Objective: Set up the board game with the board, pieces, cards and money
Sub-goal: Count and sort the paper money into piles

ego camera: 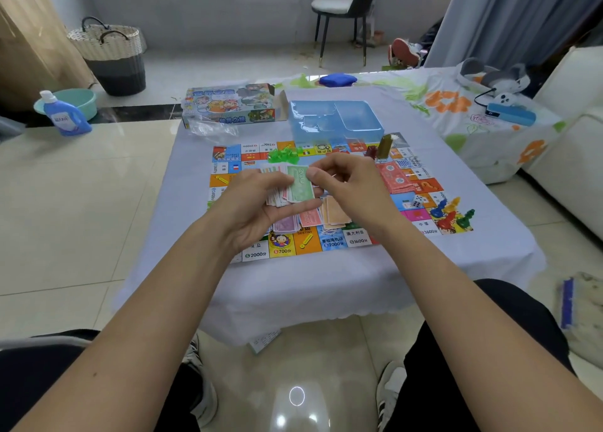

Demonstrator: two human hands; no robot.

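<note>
With the left hand (261, 200) gripping a fanned money stack (287, 193) mid-board (329, 239), the right hand (339, 183), pinching the green note (301, 183), risks spilling loose notes.

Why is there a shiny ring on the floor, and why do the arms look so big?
Head view: the ring is a ceiling light's glare on glossy tiles; the wide-angle lens stretches the near arms and bends the edges; the green bill in the left hand looks slightly blurred.
</note>
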